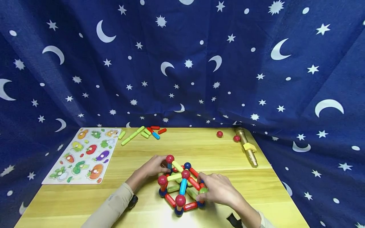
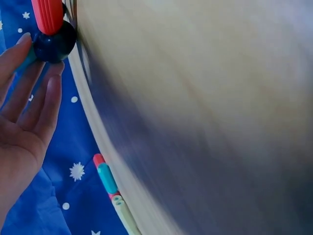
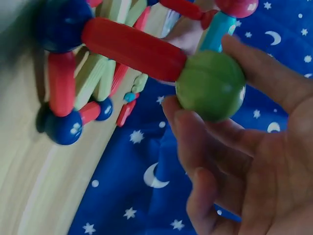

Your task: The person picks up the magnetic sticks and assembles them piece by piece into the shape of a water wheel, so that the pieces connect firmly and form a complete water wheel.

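Observation:
A structure of magnetic sticks and balls stands on the table in the head view, with red balls on top and dark blue balls at its base. At its back left corner, my left hand [image 1: 152, 166] pinches a blue stick [image 1: 169, 166] under a red ball [image 1: 169, 158]; in the left wrist view the fingertips also touch a dark blue ball [image 2: 56, 43] joined to a red stick [image 2: 48, 14]. On the right side, my right hand [image 1: 218, 189] holds a green ball [image 3: 210, 85] between thumb and fingers, against the end of a red stick [image 3: 134, 49].
Loose light green sticks [image 1: 133, 136] and red sticks [image 1: 162, 130] lie along the table's back edge. A vegetable picture board [image 1: 85, 152] lies at left. Two red balls, one nearer the middle [image 1: 219, 134], and a gold tube [image 1: 246, 147] with a yellow block [image 1: 249, 147] lie back right.

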Demonstrator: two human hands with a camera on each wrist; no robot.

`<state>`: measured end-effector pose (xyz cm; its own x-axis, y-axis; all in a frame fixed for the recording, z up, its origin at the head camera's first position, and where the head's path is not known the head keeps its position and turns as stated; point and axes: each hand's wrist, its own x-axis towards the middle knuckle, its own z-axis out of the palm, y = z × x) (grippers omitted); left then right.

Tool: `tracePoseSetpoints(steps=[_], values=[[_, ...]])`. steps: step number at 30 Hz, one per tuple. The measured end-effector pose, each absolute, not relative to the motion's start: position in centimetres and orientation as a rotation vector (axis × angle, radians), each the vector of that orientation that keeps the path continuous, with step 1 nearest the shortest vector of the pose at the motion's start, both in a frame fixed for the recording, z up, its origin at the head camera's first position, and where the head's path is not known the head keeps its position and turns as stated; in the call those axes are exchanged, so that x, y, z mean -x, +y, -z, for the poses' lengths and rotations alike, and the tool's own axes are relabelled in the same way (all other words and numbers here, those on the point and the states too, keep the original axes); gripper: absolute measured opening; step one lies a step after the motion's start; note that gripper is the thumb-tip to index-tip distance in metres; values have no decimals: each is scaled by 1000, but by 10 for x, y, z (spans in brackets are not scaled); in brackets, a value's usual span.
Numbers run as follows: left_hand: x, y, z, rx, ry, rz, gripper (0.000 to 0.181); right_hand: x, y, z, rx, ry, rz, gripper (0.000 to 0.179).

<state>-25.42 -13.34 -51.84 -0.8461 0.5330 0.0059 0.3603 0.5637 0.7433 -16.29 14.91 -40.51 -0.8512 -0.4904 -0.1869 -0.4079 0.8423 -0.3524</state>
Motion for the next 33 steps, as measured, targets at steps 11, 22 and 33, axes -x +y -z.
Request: tracePoseSetpoints(steps=[11,22,33], values=[[237,-149,520,-823,2730,-1112,26,187,167,423,450,2916,735,22],[228,-144,510,-613,2976,-882,35,221,166,430,503,3024,823,25],[236,-150,513,-655,2711,-1123,40,214,173,441,496,3026,915,25]])
